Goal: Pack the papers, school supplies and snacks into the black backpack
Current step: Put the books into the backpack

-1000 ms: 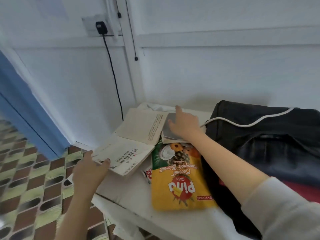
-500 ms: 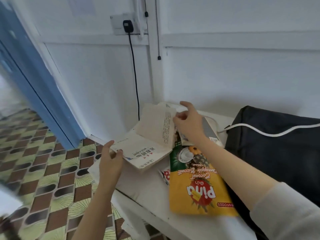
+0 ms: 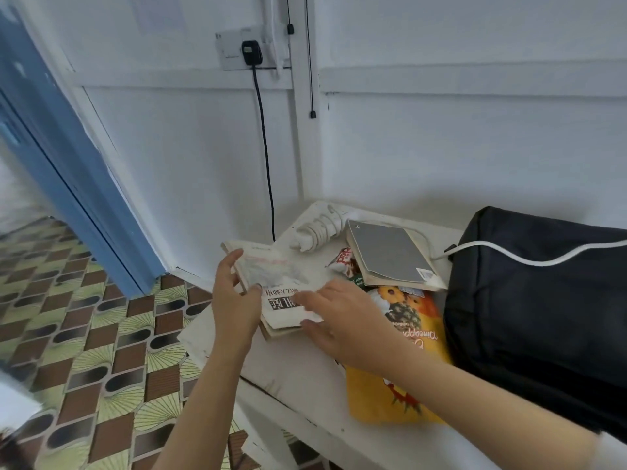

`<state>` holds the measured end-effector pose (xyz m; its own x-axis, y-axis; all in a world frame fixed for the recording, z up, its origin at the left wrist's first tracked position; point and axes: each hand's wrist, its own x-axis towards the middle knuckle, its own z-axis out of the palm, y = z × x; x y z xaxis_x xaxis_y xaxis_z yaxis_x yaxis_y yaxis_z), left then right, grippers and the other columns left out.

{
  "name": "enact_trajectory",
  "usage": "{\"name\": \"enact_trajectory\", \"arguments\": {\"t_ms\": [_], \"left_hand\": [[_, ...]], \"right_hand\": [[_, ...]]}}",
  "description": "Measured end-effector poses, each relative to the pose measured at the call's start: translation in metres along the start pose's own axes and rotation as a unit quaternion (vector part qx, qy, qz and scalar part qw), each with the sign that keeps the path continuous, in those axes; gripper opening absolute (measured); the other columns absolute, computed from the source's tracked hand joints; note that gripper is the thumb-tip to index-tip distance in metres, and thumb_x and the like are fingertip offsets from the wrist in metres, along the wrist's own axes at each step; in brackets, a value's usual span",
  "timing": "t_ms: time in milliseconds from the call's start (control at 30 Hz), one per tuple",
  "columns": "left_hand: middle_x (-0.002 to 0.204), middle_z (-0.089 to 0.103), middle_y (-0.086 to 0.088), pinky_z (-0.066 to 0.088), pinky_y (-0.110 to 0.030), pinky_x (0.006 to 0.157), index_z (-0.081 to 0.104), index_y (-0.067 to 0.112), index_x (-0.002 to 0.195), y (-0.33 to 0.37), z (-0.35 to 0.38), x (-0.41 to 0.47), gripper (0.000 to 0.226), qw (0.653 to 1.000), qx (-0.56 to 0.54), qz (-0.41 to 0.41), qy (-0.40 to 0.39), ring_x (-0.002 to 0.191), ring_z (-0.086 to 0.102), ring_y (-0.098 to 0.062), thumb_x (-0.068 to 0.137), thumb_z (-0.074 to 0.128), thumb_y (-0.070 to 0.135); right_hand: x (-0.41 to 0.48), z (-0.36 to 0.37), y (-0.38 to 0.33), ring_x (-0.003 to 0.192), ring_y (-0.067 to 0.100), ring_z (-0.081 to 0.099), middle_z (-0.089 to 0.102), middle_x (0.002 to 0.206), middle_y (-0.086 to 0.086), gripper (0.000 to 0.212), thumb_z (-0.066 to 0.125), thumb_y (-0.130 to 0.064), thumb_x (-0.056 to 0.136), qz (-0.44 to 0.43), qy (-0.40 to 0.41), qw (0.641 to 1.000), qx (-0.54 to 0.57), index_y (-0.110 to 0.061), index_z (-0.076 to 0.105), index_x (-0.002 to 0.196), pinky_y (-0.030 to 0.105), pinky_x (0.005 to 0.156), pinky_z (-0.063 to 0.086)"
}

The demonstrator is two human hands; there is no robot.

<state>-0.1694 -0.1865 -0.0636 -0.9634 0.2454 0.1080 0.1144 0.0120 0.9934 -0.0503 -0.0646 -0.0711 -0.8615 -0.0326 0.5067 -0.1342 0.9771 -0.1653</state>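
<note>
Left hand (image 3: pixel 234 300), right hand (image 3: pixel 342 320) holding book (image 3: pixel 281 276), backpack (image 3: pixel 543 317) nearby

You face a white panelled wall (image 3: pixel 441 147), split by a vertical white post (image 3: pixel 305 137). High up, a wall socket (image 3: pixel 234 50) carries a black plug (image 3: pixel 251 52), and its black cable (image 3: pixel 268 164) drops down towards the far corner of the white worktop (image 3: pixel 298 378). On your left a blue door frame (image 3: pixel 68 157) slants down to the floor (image 3: pixel 84 351), tiled in brown, pale green and black. The light is soft and even.
</note>
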Motion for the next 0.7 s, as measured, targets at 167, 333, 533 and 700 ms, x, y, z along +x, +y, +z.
{"name": "enact_trajectory", "arguments": {"t_ms": [167,333,533,700], "left_hand": [[0.125,0.052,0.003,0.057,-0.027,0.059,0.051,0.036,0.114,0.019,0.001,0.002,0.049,0.998,-0.025,0.051,0.034,0.094,0.063,-0.015,0.092,0.038,-0.006],[0.128,0.049,0.015,0.049,-0.045,0.094,0.054,0.043,0.11,0.036,0.027,-0.002,0.055,0.992,-0.055,0.113,0.033,0.121,0.051,-0.015,0.089,0.035,-0.004],[0.137,0.042,0.005,0.052,-0.034,0.089,0.05,0.032,0.12,0.055,0.082,-0.041,0.058,0.98,-0.115,0.143,-0.077,0.124,0.046,-0.013,0.089,0.028,-0.012],[0.138,0.036,0.01,0.034,-0.044,0.109,0.046,0.034,0.122,0.052,0.12,-0.065,0.056,0.962,-0.103,0.189,-0.166,0.133,0.032,-0.007,0.082,0.03,-0.001]], "right_hand": [[-0.02,-0.01,-0.008,0.073,0.006,0.049,0.053,0.082,-0.009,0.017,0.051,-0.035,0.093,0.246,0.044,0.957,0.15,-0.029,0.051,0.108,0.023,0.063,0.045],[-0.02,-0.031,-0.018,0.086,0.014,0.064,0.056,0.106,-0.012,0.042,0.043,-0.031,0.098,0.315,0.108,0.81,0.482,-0.064,0.031,0.121,0.03,0.076,0.055],[-0.016,-0.058,-0.003,0.123,0.02,0.052,0.046,0.139,-0.012,0.047,0.052,-0.023,0.095,0.288,0.284,0.732,0.549,-0.055,0.04,0.127,0.045,0.1,0.047],[-0.042,-0.084,0.014,0.122,0.018,0.052,0.05,0.136,-0.008,0.057,0.047,0.002,0.093,0.334,0.388,0.693,0.508,-0.042,0.048,0.128,0.049,0.099,0.046]]}}
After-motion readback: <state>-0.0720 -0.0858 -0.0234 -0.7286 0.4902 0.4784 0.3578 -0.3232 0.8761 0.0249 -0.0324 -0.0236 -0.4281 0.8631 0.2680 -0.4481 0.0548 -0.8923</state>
